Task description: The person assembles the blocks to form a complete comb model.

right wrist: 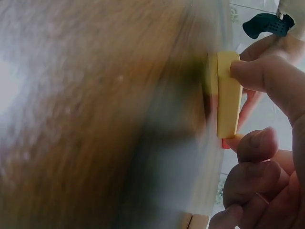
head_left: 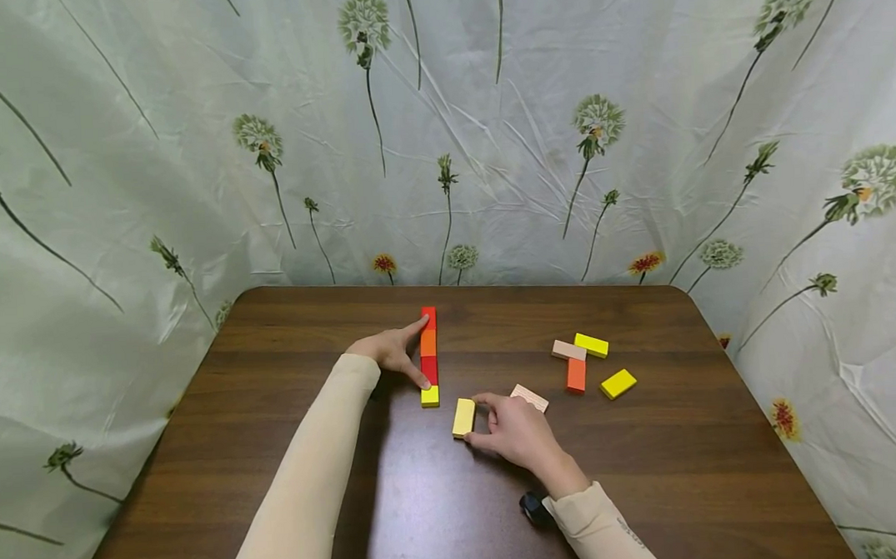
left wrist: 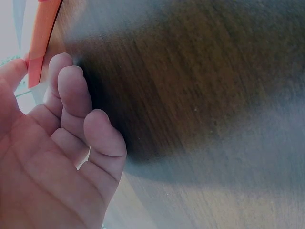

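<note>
A straight row of small blocks lies on the table: a red block (head_left: 428, 312) at the far end, an orange block (head_left: 427, 343), a darker red block (head_left: 428, 369) and a yellow block (head_left: 430, 397) nearest me. My left hand (head_left: 391, 351) spreads along the row's left side, one fingertip touching near the far end and another by the yellow block. To the right of the row, my right hand (head_left: 522, 430) pinches a pale yellow block (head_left: 464, 418) between thumb and finger. The right wrist view shows this pale yellow block (right wrist: 228, 95) held by its two ends.
A pale pink block (head_left: 529, 397) lies just behind my right hand. Farther right are another pink block (head_left: 569, 350), an orange-red block (head_left: 576, 375) and two yellow ones, one being a yellow block (head_left: 618, 383). A floral curtain (head_left: 519, 185) hangs beyond the brown table (head_left: 689, 469).
</note>
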Motion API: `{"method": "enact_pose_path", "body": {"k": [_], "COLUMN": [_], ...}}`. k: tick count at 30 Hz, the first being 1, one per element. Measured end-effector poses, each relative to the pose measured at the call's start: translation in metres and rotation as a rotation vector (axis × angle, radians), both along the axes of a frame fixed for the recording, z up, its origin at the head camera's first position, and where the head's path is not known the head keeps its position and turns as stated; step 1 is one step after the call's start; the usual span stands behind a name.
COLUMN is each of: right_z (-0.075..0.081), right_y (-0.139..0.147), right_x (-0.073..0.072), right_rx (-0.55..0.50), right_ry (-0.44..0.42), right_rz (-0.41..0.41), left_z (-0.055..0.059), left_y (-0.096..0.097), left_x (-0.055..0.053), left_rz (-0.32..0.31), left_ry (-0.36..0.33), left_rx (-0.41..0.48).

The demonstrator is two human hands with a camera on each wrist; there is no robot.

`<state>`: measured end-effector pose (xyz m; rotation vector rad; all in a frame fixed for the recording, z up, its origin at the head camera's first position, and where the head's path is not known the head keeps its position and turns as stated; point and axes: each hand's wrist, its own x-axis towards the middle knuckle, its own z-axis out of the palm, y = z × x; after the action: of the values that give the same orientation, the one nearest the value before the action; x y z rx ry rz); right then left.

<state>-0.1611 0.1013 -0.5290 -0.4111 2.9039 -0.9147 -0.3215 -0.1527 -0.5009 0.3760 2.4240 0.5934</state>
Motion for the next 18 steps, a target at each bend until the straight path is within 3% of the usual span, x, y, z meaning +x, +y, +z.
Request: {"method": "enact_pose_path", "body": {"k": [13,18], "right_z": [-0.001,-0.002], "right_y": [-0.011,-0.016], "right_x": [-0.002,-0.003], "right_rx": [-0.027,-0.025], "right_ry": [-0.060,-0.046], "right_rz": [0.059,0.084], "left_z": [0.001,0.002], "left_y": [0.000,-0.001], "left_x": [0.001,0.002], "left_rz": [0.007,-0.007], "left_ry": [-0.002,0.008], "left_rx": [0.010,0.018]}}
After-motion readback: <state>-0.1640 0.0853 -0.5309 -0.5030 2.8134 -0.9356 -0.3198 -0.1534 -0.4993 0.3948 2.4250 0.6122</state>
